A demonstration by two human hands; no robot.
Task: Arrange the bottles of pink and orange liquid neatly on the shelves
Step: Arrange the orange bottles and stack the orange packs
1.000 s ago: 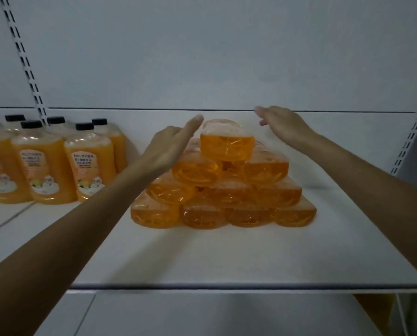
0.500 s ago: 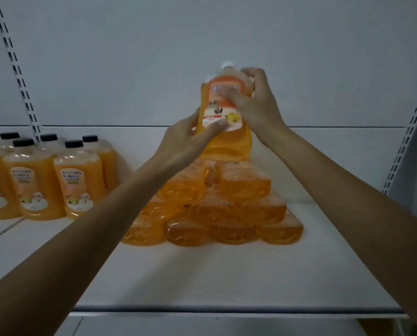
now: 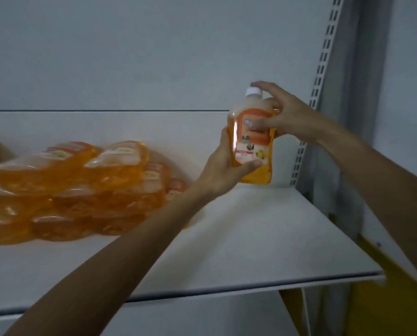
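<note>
Right now both hands hold one bottle (image 3: 260, 174) of orange liquid upright over the right part of the shelf (image 3: 251, 238), close to the back panel (image 3: 129, 57); its base sits low over the white board, though whether it touches the board cannot be told. The left hand (image 3: 223, 166) grips the lower half from the left, fingers curled behind the body and the thumb laid across the front at the foot of the label (image 3: 248, 151); the right hand (image 3: 291, 117) grips the upper half from the right, thumb pressed across the top of the label, one finger arched over the white cap (image 3: 253, 90), the others wrapped round the far side. The bottle stands straight, cap up, label toward the camera. To the left, well apart from it, a pile of bottles (image 3: 81, 185) of the same orange liquid lies in layers on the same shelf, each bottle on its side; the pile is blurred, so the count is unclear. A slotted upright (image 3: 322, 69) runs up the right end of the back panel, beyond the right hand; a lower shelf (image 3: 190, 318) shows beneath the front edge, and a yellow surface (image 3: 387, 294) shows below at the right.
</note>
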